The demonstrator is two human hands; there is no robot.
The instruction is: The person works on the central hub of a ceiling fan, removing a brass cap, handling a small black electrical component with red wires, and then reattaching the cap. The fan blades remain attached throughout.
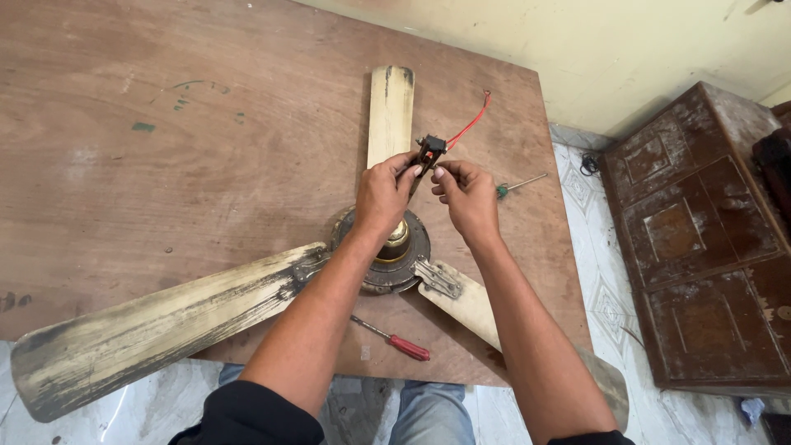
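Both hands pinch a small black part (431, 151) just above the fan's middle (387, 247), the left hand (383, 194) and right hand (468, 196) closed on it, and its red wire (471, 124) beyond the fingertips might snap if tugged.

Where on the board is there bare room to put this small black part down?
The widest bare patch is the wooden board left of the upright fan blade, above the long left blade. A narrower strip lies right of the hands, below the green-handled screwdriver. Crowded: around the motor hub, and the near edge by the red-handled screwdriver.
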